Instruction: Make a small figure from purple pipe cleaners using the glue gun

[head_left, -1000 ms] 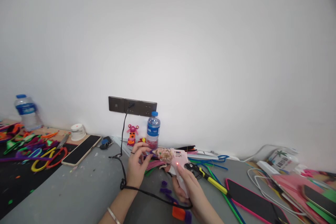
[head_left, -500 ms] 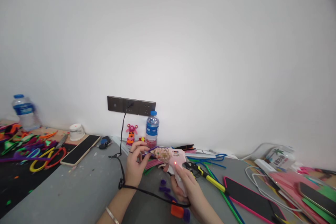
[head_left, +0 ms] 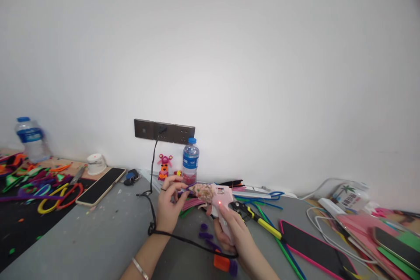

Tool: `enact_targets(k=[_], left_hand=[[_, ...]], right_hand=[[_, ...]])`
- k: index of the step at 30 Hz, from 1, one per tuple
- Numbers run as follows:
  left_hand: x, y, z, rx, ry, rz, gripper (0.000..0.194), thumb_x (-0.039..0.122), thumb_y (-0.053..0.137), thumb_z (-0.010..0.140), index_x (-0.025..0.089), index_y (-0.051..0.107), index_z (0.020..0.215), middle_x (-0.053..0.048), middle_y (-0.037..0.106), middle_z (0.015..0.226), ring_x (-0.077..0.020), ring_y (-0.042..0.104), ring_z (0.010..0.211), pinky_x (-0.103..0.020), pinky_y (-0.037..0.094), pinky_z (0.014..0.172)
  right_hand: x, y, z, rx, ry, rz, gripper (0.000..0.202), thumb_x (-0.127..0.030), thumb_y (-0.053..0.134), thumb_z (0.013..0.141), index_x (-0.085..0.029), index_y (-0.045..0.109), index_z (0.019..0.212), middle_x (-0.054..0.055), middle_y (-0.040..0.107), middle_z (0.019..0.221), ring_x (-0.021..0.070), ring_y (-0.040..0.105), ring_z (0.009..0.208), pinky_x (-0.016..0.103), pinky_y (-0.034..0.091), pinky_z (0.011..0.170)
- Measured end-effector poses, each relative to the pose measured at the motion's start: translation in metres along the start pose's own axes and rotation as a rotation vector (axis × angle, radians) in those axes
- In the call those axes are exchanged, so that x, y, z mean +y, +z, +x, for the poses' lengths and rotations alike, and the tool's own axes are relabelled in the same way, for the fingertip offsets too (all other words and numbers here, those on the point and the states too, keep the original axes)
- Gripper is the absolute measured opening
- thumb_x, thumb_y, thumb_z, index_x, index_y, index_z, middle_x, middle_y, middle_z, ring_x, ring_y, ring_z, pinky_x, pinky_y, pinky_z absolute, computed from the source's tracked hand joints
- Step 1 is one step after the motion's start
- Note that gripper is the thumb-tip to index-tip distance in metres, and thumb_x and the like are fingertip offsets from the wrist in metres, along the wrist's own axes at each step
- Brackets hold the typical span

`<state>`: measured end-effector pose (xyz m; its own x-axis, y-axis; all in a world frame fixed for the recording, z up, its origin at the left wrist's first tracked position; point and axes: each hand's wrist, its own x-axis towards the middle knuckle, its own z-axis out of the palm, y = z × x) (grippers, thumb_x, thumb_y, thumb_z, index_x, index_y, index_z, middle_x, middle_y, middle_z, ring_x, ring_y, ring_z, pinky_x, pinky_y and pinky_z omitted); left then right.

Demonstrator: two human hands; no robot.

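My right hand (head_left: pixel 229 227) is wrapped round the handle of a pale pink hot glue gun (head_left: pixel 222 192), whose small red light glows. Its beige, crusted front end points left. Just off that nozzle, my left hand (head_left: pixel 171 201) pinches a thin purple pipe cleaner (head_left: pixel 190 187) between thumb and fingers. The gun's black cord (head_left: pixel 193 239) crosses over my left wrist and runs up to the wall socket. Below the gun lie an orange fuzzy piece (head_left: pixel 222 263) and several purple fuzzy pieces (head_left: pixel 206 236).
Yellow-and-black pliers (head_left: pixel 262 224) and a pink-edged phone or tablet (head_left: pixel 311 245) lie to the right. A water bottle (head_left: pixel 190 162) and a pink-orange pipe-cleaner figure (head_left: pixel 164 167) stand by the wall under the socket panel (head_left: pixel 164 131). Leftward are another phone (head_left: pixel 101 187), scissors (head_left: pixel 61 197) and a white tub (head_left: pixel 96 165).
Both hands, the glue gun and the pipe cleaner stay in almost the same place. The view has shifted very slightly.
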<state>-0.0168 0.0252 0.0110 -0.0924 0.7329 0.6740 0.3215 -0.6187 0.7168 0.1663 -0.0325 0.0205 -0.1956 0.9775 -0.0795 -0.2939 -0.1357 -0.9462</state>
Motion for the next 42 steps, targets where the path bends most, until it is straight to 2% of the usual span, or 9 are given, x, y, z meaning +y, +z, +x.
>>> enact_targets(k=[12, 19, 26, 34, 42], left_hand=[[0.001, 0.0, 0.001, 0.013, -0.023, -0.006, 0.008, 0.026, 0.062, 0.081, 0.019, 0.066, 0.079, -0.006, 0.059, 0.102, -0.0086, 0.047, 0.052, -0.023, 0.046, 0.05], [0.002, -0.001, 0.002, 0.04, 0.019, 0.034, 0.007, 0.024, 0.062, 0.08, 0.02, 0.067, 0.078, -0.006, 0.059, 0.1, -0.0094, 0.048, 0.053, -0.025, 0.046, 0.053], [0.008, -0.004, 0.003, 0.08, 0.065, 0.094, 0.007, 0.023, 0.061, 0.081, 0.021, 0.067, 0.077, -0.006, 0.06, 0.099, -0.0167, 0.057, 0.071, -0.028, 0.049, 0.063], [0.009, -0.004, 0.002, 0.116, 0.122, 0.117, 0.008, 0.022, 0.061, 0.082, 0.021, 0.067, 0.078, -0.005, 0.059, 0.099, -0.0172, 0.061, 0.075, -0.029, 0.051, 0.067], [0.012, -0.005, 0.003, 0.134, 0.196, 0.18, 0.008, 0.02, 0.059, 0.084, 0.02, 0.065, 0.079, -0.006, 0.06, 0.097, -0.0212, 0.063, 0.09, -0.031, 0.053, 0.073]], right_hand=[[-0.003, 0.001, -0.001, 0.014, -0.001, 0.017, 0.059, -0.074, 0.057, 0.07, -0.016, 0.057, 0.08, -0.013, 0.033, 0.031, 0.0014, 0.014, 0.024, 0.015, 0.011, 0.025], [-0.012, 0.005, -0.004, 0.024, 0.006, 0.0, 0.058, -0.076, 0.058, 0.067, -0.018, 0.056, 0.076, -0.013, 0.033, 0.031, 0.0015, 0.013, 0.025, 0.015, 0.011, 0.027], [-0.012, 0.004, -0.003, 0.029, -0.012, 0.007, 0.057, -0.074, 0.057, 0.07, -0.017, 0.056, 0.076, -0.013, 0.032, 0.032, 0.0012, 0.013, 0.026, 0.015, 0.011, 0.027], [-0.008, -0.002, -0.002, 0.02, -0.041, 0.0, 0.054, -0.072, 0.055, 0.074, -0.018, 0.056, 0.077, -0.012, 0.032, 0.034, 0.0022, 0.012, 0.028, 0.016, 0.011, 0.028], [-0.005, -0.006, -0.001, 0.044, -0.051, -0.013, 0.054, -0.073, 0.053, 0.075, -0.018, 0.054, 0.077, -0.012, 0.032, 0.034, 0.0028, 0.01, 0.03, 0.016, 0.011, 0.029]])
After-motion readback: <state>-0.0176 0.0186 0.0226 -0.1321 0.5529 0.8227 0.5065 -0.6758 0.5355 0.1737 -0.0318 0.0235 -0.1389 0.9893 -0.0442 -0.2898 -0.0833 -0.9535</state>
